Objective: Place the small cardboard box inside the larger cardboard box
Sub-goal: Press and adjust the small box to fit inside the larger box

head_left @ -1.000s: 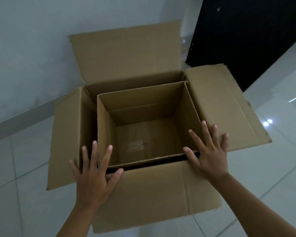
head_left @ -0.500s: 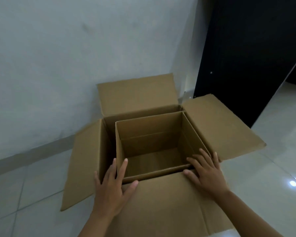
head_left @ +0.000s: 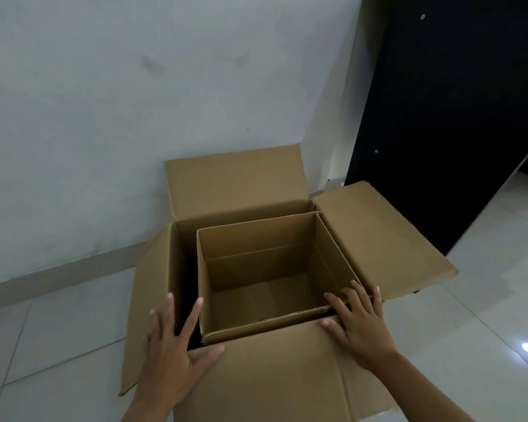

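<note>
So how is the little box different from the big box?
The small cardboard box sits inside the larger cardboard box, off to the right side. The larger cardboard box has its flaps spread outward, while the small cardboard box shows none sticking out. Both are plain brown cardboard, open on top, and the small one is empty.

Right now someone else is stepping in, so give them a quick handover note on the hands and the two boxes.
Left hand: open, flat at the big box's near left corner, holding nothing.
Right hand: open, resting at the near right corner, fingers against the small box's rim, gripping nothing.
Small box sits upright inside the big box, toward its right side, open and empty; gap on the left.
Done: small box is in.
Left: withdraw both hands. Big box flaps are open.
</note>
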A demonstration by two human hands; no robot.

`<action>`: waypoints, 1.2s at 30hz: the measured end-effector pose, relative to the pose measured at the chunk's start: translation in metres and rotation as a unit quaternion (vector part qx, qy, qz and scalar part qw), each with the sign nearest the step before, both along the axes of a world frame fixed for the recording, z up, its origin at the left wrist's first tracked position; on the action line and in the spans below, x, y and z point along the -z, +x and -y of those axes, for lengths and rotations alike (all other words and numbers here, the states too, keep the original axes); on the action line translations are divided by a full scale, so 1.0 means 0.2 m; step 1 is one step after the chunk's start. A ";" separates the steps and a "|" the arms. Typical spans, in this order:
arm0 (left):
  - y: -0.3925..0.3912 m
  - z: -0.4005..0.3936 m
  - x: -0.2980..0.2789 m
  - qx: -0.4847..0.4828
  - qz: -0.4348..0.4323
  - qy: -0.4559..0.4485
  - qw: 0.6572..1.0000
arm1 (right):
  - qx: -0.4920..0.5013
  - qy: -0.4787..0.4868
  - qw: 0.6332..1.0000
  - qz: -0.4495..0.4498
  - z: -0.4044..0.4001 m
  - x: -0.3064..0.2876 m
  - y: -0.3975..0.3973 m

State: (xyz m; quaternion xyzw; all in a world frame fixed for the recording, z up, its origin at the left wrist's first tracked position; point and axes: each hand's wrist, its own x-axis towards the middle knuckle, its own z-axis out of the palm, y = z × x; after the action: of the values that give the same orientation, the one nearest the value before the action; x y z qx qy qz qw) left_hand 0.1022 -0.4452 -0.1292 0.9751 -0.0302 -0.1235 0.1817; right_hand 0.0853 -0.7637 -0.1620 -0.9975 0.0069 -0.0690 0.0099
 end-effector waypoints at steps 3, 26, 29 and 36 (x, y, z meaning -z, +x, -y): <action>0.07 0.10 -0.01 -0.010 -0.001 -0.007 1.000 | 0.005 0.005 1.000 -0.004 0.08 -0.01 0.09; 0.44 0.65 0.03 -0.054 0.036 -0.038 0.997 | 0.033 0.092 0.993 -0.068 0.56 -0.11 0.50; 0.51 0.64 -0.05 -0.054 0.101 -0.069 0.991 | 0.055 0.136 0.988 -0.037 0.51 -0.15 0.53; 1.08 0.68 -0.11 -0.062 0.158 -0.109 0.979 | 0.049 0.139 0.989 -0.015 0.37 -0.14 0.60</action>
State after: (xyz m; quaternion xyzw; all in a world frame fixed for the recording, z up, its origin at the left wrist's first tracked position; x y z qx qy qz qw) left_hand 0.3175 -0.5813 -0.1066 0.9565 -0.0109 0.0477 0.2875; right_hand 0.2050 -0.8378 -0.1341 -0.9858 0.0653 -0.0532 0.1454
